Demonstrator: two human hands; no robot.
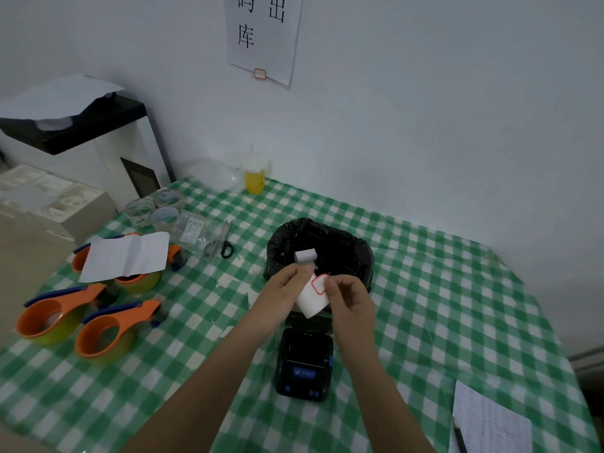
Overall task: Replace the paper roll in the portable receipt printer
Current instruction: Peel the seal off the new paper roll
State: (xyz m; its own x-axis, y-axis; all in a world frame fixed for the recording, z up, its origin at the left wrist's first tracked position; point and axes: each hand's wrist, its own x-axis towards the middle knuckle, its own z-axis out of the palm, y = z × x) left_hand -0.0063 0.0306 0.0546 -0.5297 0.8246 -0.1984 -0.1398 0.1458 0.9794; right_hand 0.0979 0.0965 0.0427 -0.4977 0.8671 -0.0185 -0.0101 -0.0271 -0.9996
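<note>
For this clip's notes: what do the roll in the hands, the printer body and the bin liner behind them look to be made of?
Paper roll: matte white paper, apparently labels, since one red-bordered tag shows.
Receipt printer: black moulded plastic, slightly glossy, with blue buttons.
Bin liner: thin black plastic film, crinkled with shiny highlights.

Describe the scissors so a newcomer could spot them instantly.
Start at the green-checked table and find the black-lined bin near its middle. Just left of the bin lie the scissors, closed and flat, partly on a clear plastic bag. Unlike the orange tape dispensers further left, they are slim, with silver blades and black handles.
</note>
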